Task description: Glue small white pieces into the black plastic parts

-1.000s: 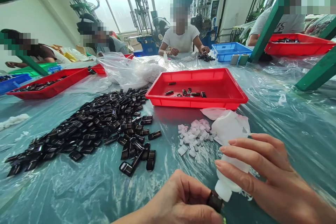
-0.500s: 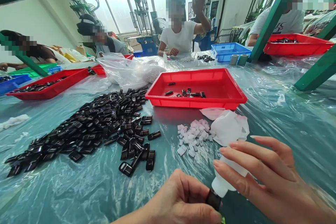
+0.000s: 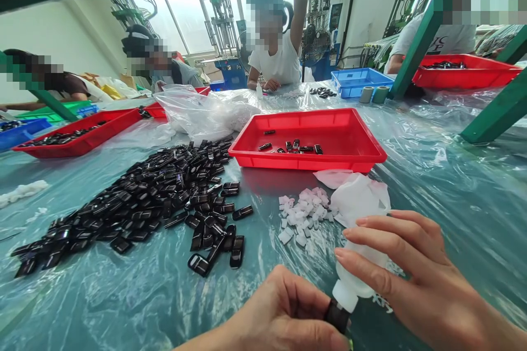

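At the bottom centre my left hand (image 3: 288, 312) pinches a small black piece (image 3: 337, 315). My right hand (image 3: 411, 263) holds a white translucent bottle (image 3: 362, 269), tipped so that its white cap end meets the black piece. Beyond my hands lie a crumpled white sheet (image 3: 360, 197) and a small heap of white pieces (image 3: 307, 211). A large pile of glossy black pieces (image 3: 156, 192) spreads over the plastic-covered table to the left. Several similar black pieces lie in a red tray (image 3: 308, 162).
A clear plastic bag (image 3: 197, 112) lies behind the black pile. Another red tray (image 3: 82, 134) stands at left, a blue tray (image 3: 362, 82) at the back. Green posts (image 3: 428, 38) rise at right. Several people sit around the table.
The person across the table has raised an arm higher and leaned left. My right hand and the bottle have shifted slightly; my left hand has stayed nearly still.
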Motion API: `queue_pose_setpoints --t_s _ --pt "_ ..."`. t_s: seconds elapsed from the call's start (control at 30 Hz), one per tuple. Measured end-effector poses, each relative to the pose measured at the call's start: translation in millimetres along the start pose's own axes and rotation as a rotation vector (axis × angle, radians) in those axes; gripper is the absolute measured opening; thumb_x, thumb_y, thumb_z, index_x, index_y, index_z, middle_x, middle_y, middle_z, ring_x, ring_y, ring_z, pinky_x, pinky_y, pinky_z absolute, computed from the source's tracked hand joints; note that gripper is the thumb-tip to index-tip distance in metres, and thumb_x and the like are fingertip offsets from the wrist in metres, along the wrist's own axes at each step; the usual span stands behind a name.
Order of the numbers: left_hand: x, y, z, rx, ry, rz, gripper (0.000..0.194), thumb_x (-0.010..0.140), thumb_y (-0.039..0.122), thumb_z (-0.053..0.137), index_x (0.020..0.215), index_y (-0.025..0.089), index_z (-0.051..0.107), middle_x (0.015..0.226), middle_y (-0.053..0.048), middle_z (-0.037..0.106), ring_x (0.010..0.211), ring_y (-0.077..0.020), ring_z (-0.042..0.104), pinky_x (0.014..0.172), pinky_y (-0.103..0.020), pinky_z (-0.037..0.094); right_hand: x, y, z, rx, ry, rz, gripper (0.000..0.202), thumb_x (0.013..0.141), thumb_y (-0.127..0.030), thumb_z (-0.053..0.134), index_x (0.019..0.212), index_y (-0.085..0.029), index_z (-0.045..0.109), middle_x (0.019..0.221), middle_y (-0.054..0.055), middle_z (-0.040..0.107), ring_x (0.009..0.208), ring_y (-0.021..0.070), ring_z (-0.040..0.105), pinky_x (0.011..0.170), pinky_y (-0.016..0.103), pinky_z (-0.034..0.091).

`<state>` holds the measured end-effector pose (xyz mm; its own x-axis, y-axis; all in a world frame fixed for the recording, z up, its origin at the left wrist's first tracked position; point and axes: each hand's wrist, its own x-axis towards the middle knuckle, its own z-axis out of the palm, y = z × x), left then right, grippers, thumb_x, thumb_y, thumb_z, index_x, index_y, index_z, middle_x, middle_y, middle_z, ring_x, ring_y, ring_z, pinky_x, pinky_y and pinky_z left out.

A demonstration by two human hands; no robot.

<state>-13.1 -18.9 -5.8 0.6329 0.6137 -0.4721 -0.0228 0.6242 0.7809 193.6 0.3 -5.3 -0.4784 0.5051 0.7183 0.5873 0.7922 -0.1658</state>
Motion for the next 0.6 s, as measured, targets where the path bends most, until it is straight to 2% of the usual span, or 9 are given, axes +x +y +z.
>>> queue_pose_setpoints --t_s 0.4,0.6 --pt "-0.4 -1.1 -0.6 0.067 0.022 -0.039 0.016 0.066 0.023 0.07 0.07 0.008 0.067 0.051 0.004 0.041 0.043 -0.0026 0.031 0.04 -0.019 0.019 5.1 -0.2 -3.3 0.021 0.014 -0.014 0.032 0.091 -0.013 0.038 0.094 -0.025 0.067 0.096 0.002 0.067 0.101 0.0174 0.053 0.093 0.037 0.03" --pt "-1.4 2.0 -1.7 0.03 -0.019 -0.034 0.013 0.067 0.02 0.069 0.07 0.007 0.067 0.051 0.004 0.044 0.042 -0.0021 0.032 0.04 -0.017 0.021 4.7 1.1 -1.4 0.002 0.031 0.004 0.033 0.095 -0.022 0.033 0.095 -0.03 0.065 0.094 0.0 0.068 0.099 0.0167 0.056 0.095 0.04 0.03"
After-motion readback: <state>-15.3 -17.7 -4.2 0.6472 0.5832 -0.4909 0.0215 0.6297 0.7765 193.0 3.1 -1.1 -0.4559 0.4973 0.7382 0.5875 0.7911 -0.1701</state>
